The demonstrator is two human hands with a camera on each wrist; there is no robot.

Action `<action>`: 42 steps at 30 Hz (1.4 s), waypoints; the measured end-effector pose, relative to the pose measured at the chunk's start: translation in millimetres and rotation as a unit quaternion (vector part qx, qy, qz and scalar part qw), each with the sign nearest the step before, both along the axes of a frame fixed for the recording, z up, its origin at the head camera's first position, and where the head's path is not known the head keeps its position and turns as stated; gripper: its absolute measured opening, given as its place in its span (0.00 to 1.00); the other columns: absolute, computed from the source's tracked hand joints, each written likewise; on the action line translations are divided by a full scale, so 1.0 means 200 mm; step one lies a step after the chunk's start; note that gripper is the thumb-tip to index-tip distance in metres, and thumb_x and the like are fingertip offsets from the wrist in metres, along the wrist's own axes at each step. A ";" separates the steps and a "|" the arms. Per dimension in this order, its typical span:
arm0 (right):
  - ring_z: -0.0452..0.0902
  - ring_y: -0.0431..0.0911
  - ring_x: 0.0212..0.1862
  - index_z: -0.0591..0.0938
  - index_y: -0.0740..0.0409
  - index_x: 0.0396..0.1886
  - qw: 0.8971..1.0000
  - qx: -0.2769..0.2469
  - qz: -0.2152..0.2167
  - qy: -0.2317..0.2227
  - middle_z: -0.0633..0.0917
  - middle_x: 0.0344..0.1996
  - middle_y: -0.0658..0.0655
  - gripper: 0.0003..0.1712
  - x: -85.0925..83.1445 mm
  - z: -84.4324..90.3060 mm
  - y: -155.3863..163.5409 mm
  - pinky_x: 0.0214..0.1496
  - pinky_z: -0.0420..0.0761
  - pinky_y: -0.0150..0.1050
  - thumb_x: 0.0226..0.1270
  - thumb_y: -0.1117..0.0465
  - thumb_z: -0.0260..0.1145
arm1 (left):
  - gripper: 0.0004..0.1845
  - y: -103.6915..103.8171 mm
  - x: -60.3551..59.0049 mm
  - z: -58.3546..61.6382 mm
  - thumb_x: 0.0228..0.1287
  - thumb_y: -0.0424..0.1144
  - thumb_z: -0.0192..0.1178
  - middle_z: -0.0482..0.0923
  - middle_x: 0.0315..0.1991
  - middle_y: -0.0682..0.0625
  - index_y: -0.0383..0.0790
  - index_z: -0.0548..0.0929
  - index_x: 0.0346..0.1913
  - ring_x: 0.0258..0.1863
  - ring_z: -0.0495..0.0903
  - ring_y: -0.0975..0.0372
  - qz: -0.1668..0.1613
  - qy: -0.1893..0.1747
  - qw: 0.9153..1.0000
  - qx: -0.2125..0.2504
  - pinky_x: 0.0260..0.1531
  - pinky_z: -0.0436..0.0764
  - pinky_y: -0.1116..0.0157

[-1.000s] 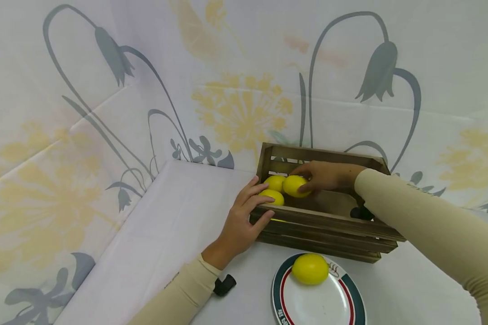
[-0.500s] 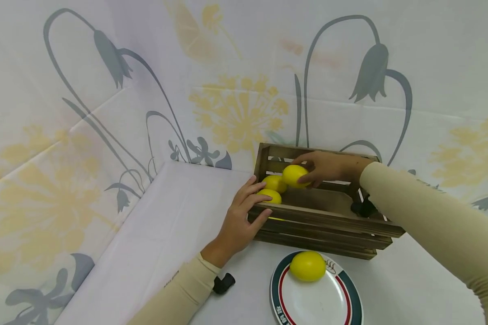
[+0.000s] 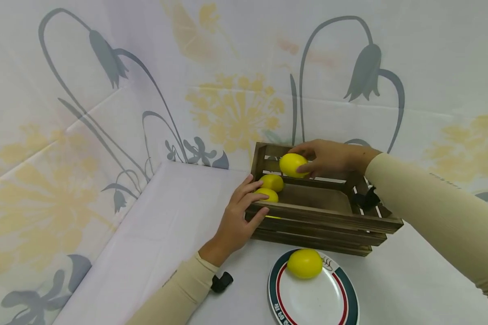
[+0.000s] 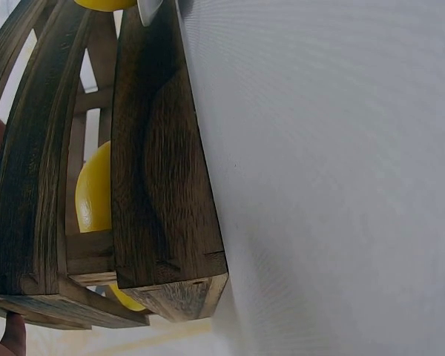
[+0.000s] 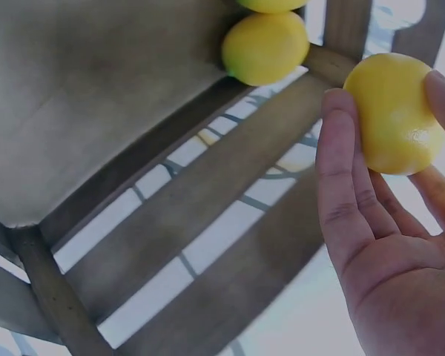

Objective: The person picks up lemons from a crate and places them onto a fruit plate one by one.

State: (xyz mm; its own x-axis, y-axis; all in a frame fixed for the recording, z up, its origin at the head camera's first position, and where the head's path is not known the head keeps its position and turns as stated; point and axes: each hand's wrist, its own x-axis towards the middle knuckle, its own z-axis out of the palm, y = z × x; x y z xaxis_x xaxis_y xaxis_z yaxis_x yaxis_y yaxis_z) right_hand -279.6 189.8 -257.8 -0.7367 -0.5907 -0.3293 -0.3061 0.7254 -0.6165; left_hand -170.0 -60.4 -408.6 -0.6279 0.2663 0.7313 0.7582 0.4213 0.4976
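Note:
My right hand (image 3: 323,159) pinches a yellow lemon (image 3: 293,164) between fingers and thumb, up at the height of the back rim of a dark wooden slatted crate (image 3: 321,215). The right wrist view shows that lemon (image 5: 393,111) held at my fingertips (image 5: 340,167) above the crate's slats (image 5: 208,215). Two more lemons (image 3: 272,182) (image 3: 267,195) lie in the crate's left end. My left hand (image 3: 240,216) rests against the crate's front left corner, fingers fairly straight along the rim and thumb on the front slat. In the left wrist view, the crate's slat (image 4: 159,185) fills the left, with a lemon (image 4: 95,196) behind it.
A white plate (image 3: 333,302) with a green and red rim stands just in front of the crate and carries one lemon (image 3: 305,263). A white cloth (image 3: 162,225) covers the table, and flowered cloth (image 3: 236,104) hangs close behind and to the left.
My right hand has lifted its lemon from beside the other two in the crate up to the back rim. The left hand has stayed at the corner.

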 end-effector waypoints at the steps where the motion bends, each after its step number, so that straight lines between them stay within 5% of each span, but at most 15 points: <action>1: 0.83 0.51 0.52 0.66 0.58 0.75 1.000 0.000 -0.002 0.004 0.77 0.63 0.66 0.35 0.00 0.01 0.00 0.52 0.87 0.44 0.73 0.56 0.65 | 0.15 0.00 0.00 0.00 0.66 0.36 0.66 0.70 0.69 0.45 0.42 0.80 0.54 0.78 0.57 0.52 0.000 0.000 1.000 -0.001 0.75 0.64 0.52; 42: 0.85 0.48 0.43 0.67 0.53 0.74 0.995 -0.060 -0.016 0.075 0.82 0.56 0.61 0.35 0.29 0.12 0.20 0.44 0.87 0.36 0.70 0.56 0.67 | 0.15 0.00 0.00 0.00 0.65 0.35 0.66 0.70 0.69 0.45 0.41 0.80 0.53 0.78 0.57 0.51 0.002 0.003 1.000 0.004 0.76 0.63 0.53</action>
State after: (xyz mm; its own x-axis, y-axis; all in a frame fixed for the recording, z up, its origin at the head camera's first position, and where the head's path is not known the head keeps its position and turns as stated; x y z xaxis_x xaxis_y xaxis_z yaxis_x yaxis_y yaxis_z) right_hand -221.1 230.7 -232.9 -0.7915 -0.5945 -0.1418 -0.3796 0.6599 -0.6484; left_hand -171.0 -60.4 -408.5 -0.6241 0.2586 0.7373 0.7599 0.4207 0.4956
